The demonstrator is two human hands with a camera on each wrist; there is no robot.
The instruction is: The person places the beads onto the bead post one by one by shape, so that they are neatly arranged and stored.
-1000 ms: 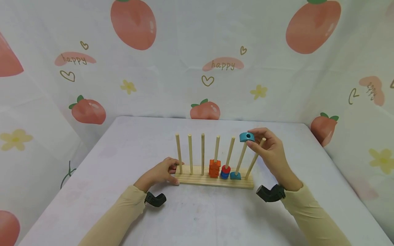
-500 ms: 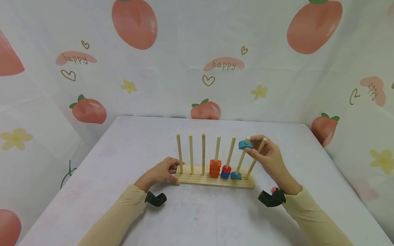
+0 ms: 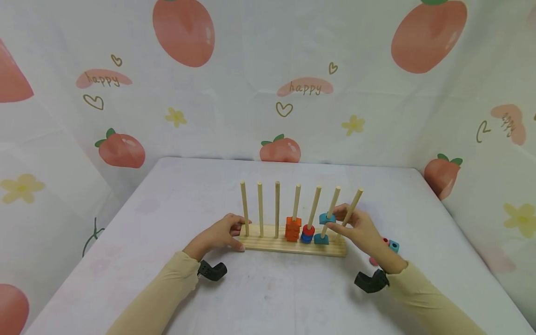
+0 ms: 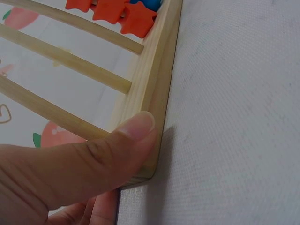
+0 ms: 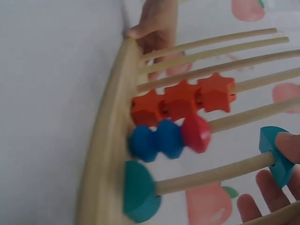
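Observation:
A pale wooden peg board [image 3: 268,244] with several upright pegs stands on the table. My left hand [image 3: 219,236] grips its left end, thumb [image 4: 126,140] on the front edge. My right hand [image 3: 359,229] pinches a teal half-round bead [image 5: 272,154], threaded partway down the second peg from the right. Below it, at the foot of that peg, sits another teal half-round bead [image 5: 140,191]. One peg further left carries two blue beads [image 5: 157,140] under a red bead [image 5: 197,133]. Orange star beads [image 3: 293,229] are stacked on the middle peg.
Right of the board, partly behind my right forearm, lie a loose teal bead [image 3: 393,245], a red bead [image 3: 385,240] and a pink bead [image 3: 373,261]. Behind the white table [image 3: 268,293] hangs a fruit-print cloth [image 3: 234,93].
My right hand has lowered the teal bead from above the peg's tip to partway down it. Loose beads have come into view beside my right forearm. My left hand has stayed put.

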